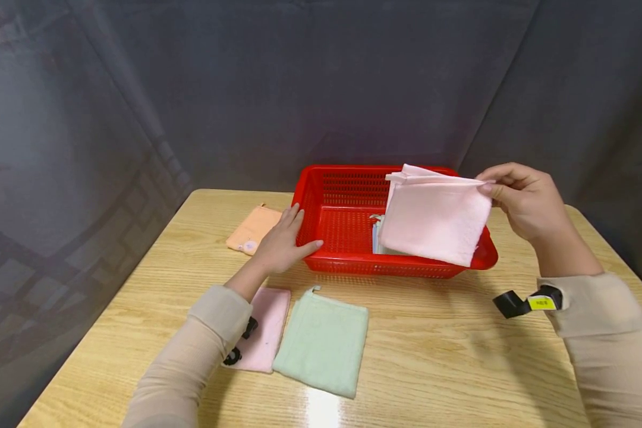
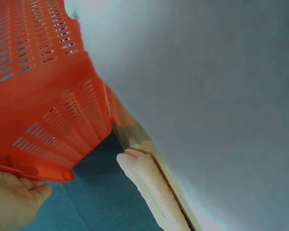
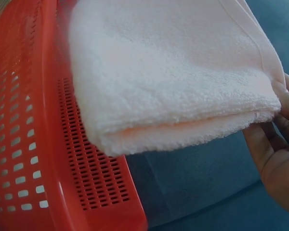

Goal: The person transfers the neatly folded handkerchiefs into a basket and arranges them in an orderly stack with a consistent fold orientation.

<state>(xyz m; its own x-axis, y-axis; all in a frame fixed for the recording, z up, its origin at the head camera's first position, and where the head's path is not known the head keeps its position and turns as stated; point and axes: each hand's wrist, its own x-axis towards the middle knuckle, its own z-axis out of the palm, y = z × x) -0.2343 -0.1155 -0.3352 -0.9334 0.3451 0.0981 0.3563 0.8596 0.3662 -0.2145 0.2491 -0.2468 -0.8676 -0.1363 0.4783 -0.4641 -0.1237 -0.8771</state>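
My right hand [image 1: 529,199] pinches a folded pale pink towel [image 1: 436,220] by its upper right corner, between thumb and fingers. The towel hangs over the right part of a red plastic basket [image 1: 342,263] and hides much of its inside. In the right wrist view, the terry folds of the towel [image 3: 178,72] fill the upper middle, with the basket [image 3: 62,192] to the left. My left hand [image 1: 283,241] rests at the basket's left rim, fingers extended and thumb spread over the near corner. Beside the pink towel, part of a light green and blue cloth [image 1: 377,235] shows inside the basket.
On the wooden table [image 1: 433,356], a folded green towel [image 1: 326,342] lies in front of the basket. A pink towel [image 1: 270,330] lies to its left, partly beneath the left forearm. An orange towel [image 1: 254,229] lies left of the basket. Dark curtain [image 1: 299,89] hangs behind.
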